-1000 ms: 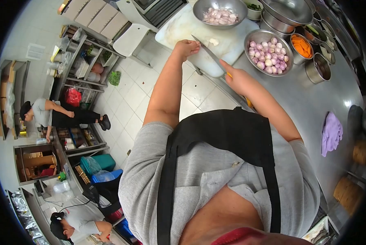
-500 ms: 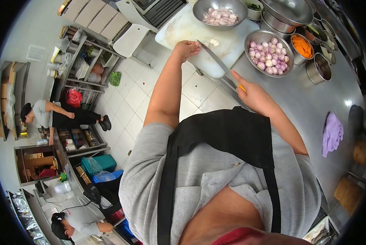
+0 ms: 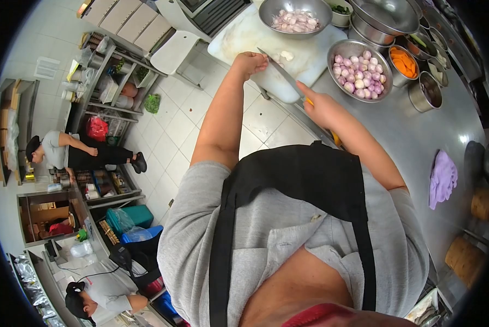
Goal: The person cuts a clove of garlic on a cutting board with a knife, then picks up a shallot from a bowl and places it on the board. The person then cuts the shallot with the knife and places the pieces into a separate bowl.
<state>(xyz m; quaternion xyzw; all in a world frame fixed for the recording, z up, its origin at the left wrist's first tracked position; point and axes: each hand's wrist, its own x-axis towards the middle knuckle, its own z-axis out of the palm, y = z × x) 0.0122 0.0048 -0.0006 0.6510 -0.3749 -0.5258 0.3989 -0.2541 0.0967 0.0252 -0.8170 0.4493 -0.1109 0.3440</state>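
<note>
because the long white cutting board (image 3: 242, 41) seems to reach past the edge of the broad stainless steel table (image 3: 408, 131), a hard push on its near corner might tip or slide it. the round steel bowl of peeled slices (image 3: 265, 13) sits at the board's far side, where a careless nudge could spill it. the left hand (image 3: 250, 64), near the board's edge, has its fingers bunched together; whether they pinch a shallot i cannot tell. the right hand (image 3: 322, 109) is clenched on the handle of the long knife with a yellow handle and steel blade (image 3: 280, 69), forefinger stretched towards the blade. its tip lies right beside the left fingertips, so a slip on damp skin could nick them.

the whole shallots (image 3: 359, 73) are round, glossy and mottled pink, purple and cream, heaped in the wide steel bowl (image 3: 359, 45) just beside the board. those among the slices are paler, pinkish white and loosely piled. smallest of all, a few white pieces (image 3: 286, 56) lie on the board beyond the blade.
</note>
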